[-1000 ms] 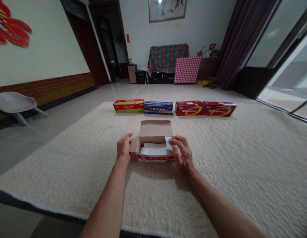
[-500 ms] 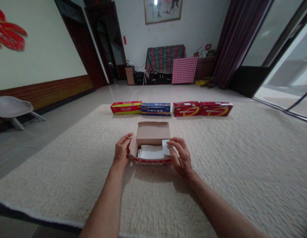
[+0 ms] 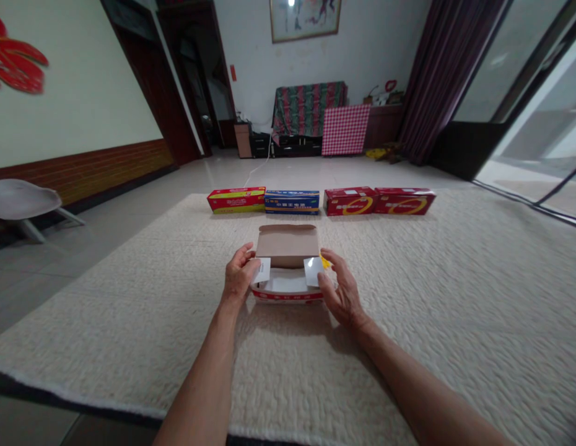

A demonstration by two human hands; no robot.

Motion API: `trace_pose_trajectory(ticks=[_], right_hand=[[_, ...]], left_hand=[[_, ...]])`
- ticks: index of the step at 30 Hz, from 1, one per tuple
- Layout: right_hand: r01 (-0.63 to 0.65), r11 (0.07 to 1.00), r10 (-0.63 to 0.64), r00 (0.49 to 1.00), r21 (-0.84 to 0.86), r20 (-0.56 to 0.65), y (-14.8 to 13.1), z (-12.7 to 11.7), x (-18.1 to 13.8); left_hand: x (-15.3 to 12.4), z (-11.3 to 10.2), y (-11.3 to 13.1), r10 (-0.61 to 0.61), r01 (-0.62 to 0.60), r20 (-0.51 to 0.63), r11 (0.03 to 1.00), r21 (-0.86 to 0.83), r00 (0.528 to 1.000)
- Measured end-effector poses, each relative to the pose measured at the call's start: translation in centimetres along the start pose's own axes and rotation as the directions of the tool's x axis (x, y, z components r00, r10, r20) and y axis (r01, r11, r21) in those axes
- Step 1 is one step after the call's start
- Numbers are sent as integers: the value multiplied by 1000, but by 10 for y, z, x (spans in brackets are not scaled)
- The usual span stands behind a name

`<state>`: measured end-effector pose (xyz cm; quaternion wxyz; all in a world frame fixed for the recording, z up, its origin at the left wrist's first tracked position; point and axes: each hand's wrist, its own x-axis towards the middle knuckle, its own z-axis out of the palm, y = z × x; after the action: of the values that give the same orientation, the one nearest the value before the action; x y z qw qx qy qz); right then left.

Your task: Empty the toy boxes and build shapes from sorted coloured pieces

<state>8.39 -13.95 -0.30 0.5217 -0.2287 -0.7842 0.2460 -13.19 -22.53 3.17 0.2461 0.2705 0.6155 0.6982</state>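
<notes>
A small open cardboard box point(image 3: 287, 296) with a red-and-white front lies on the cream quilted mat point(image 3: 409, 297), its brown lid point(image 3: 287, 245) standing up at the back. White folded paper point(image 3: 284, 284) shows inside. My left hand point(image 3: 238, 278) presses the left side flap point(image 3: 261, 271) inward with fingers and thumb. My right hand point(image 3: 340, 287) does the same on the right side flap point(image 3: 312, 271). Both flaps lean over the opening.
A row of closed boxes stands at the mat's far edge: a red-yellow one point(image 3: 236, 200), a blue one point(image 3: 292, 202) and two red ones point(image 3: 350, 201) point(image 3: 404, 201). A white chair point(image 3: 23, 203) sits at the left by the wall. Glass doors run along the right.
The left side flap, spread outward before, is now folded in over the box by my left hand. The right flap has tipped further inward too.
</notes>
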Motion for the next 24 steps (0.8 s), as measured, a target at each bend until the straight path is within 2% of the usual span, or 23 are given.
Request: trace_pose_trajectory(ticks=[6,15,20,24], right_hand=[[-13,1000,12,999,15,30,-1,-3,0],[-87,989,85,996,116,22,-2,-1,1],[-113,976,110,994,184,25,-3,0,3],[-142,970,139,990,199,31,-7,-1,3]], left_hand=[[4,1,-3,52,-49,48,997,-63,997],[5,1,-7,72,-70,20,995,-70,997],[5,0,-9,91,-86,65,994,-72,994],[6,0,-11,104,-102,53,994,-46,993]])
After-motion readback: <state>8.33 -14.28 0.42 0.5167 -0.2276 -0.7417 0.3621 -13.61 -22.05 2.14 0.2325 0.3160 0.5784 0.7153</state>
